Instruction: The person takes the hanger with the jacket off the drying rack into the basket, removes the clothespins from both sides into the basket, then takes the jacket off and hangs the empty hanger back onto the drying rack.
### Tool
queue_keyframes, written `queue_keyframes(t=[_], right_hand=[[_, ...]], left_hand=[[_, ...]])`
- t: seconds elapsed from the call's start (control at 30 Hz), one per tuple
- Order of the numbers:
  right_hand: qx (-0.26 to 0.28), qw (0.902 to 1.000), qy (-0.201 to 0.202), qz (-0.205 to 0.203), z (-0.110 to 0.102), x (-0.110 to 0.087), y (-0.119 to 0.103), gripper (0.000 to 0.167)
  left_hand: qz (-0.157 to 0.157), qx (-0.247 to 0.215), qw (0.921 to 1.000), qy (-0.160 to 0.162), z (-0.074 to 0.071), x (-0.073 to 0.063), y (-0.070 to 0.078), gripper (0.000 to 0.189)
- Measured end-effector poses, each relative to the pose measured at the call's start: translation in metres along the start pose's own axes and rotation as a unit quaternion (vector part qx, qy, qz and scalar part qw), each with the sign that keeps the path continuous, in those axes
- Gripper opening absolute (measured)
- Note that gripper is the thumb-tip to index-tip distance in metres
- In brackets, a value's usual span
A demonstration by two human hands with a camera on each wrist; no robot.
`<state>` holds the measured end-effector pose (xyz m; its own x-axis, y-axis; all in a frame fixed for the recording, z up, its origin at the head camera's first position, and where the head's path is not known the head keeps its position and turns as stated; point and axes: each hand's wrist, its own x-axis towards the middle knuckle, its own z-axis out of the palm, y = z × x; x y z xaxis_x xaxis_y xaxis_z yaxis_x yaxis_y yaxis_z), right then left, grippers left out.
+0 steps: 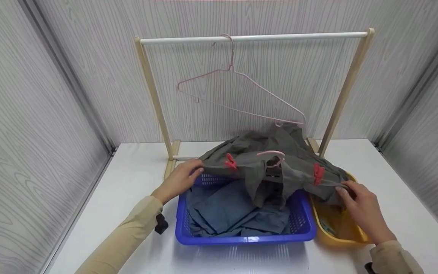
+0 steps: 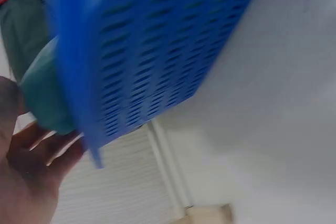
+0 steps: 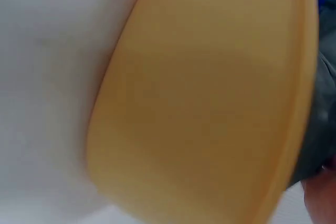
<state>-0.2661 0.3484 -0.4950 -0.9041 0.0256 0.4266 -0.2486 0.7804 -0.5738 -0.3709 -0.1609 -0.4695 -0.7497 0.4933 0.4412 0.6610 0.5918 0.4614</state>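
A dark grey garment [image 1: 268, 144] lies spread across the back of the blue basket [image 1: 245, 239] and over part of the yellow basket [image 1: 340, 240]. My left hand [image 1: 179, 179] pinches its left end, and in the left wrist view that hand [image 2: 34, 166] shows beside the blue basket's wall. At the garment's right end my right hand [image 1: 365, 209] pinches the cloth between thumb and fingers. Two red clothespins [image 1: 230, 162] are clipped to the garment, with a pink hanger hook [image 1: 274, 153] sticking up between them. Most of that hanger is hidden by cloth.
Folded blue-grey cloth [image 1: 226, 207] fills the blue basket. Behind stands a wooden rack with a white rail [image 1: 299, 37], from which a bare pink hanger [image 1: 259, 85] hangs. Patterned walls [image 1: 44, 125] enclose the white table [image 1: 127, 167] on the left, back and right.
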Motion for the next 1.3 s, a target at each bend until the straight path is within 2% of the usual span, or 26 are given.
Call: queue_keyframes(t=[0.07, 0.17, 0.23, 0.3, 0.4, 0.57, 0.7, 0.73, 0.8, 0.9, 1.03, 1.13, 1.2, 1.3], right_hand=[[0.003, 0.9994, 0.005, 0.033, 0.003, 0.005, -0.002, 0.033], [0.029, 0.9939, 0.045, 0.097, 0.01, 0.008, -0.013, 0.039], [0.059, 0.9857, 0.088, 0.131, 0.015, 0.009, -0.025, 0.041], [0.102, 0.9737, 0.132, 0.155, 0.022, 0.011, -0.039, 0.041], [0.166, 0.9581, 0.166, 0.164, 0.038, 0.014, -0.059, 0.04], [0.264, 0.9345, 0.179, 0.158, 0.061, 0.016, -0.084, 0.039], [0.293, 0.9262, 0.191, 0.139, 0.067, 0.017, -0.107, 0.033], [0.279, 0.9301, 0.198, 0.134, 0.066, 0.016, -0.112, 0.031], [0.271, 0.9305, 0.211, 0.128, 0.063, 0.015, -0.123, 0.028], [0.266, 0.9281, 0.232, 0.12, 0.061, 0.012, -0.129, 0.027], [0.257, 0.9217, 0.272, 0.103, 0.061, 0.011, -0.13, 0.026], [0.25, 0.9157, 0.302, 0.088, 0.061, 0.01, -0.133, 0.023], [0.254, 0.9109, 0.316, 0.075, 0.061, 0.009, -0.133, 0.021], [0.266, 0.9072, 0.321, 0.06, 0.062, 0.008, -0.13, 0.021]], left_hand=[[-0.012, -0.011, 0.9994, 0.031, 0.01, -0.006, 0.0, 0.008], [-0.042, -0.032, 0.9946, 0.09, 0.022, -0.013, 0.0, 0.008], [-0.066, -0.054, 0.9871, 0.136, 0.027, -0.016, 0.001, 0.01], [-0.086, -0.086, 0.9764, 0.179, 0.029, -0.017, 0.0, 0.012], [-0.104, -0.122, 0.9619, 0.221, 0.028, -0.022, -0.002, 0.017], [-0.141, -0.115, 0.9462, 0.268, 0.027, -0.029, -0.002, 0.021], [-0.178, -0.101, 0.9311, 0.302, 0.028, -0.031, 0.001, 0.024], [-0.181, -0.097, 0.9282, 0.31, 0.027, -0.031, 0.002, 0.025], [-0.181, -0.088, 0.9232, 0.328, 0.027, -0.031, 0.003, 0.026], [-0.162, -0.059, 0.9147, 0.366, 0.027, -0.032, 0.005, 0.028], [-0.151, -0.015, 0.8963, 0.417, 0.028, -0.037, 0.007, 0.033], [-0.158, 0.014, 0.886, 0.436, 0.03, -0.042, 0.011, 0.041], [-0.161, 0.028, 0.8828, 0.44, 0.03, -0.043, 0.012, 0.047], [-0.159, 0.033, 0.8855, 0.435, 0.03, -0.045, 0.015, 0.047]])
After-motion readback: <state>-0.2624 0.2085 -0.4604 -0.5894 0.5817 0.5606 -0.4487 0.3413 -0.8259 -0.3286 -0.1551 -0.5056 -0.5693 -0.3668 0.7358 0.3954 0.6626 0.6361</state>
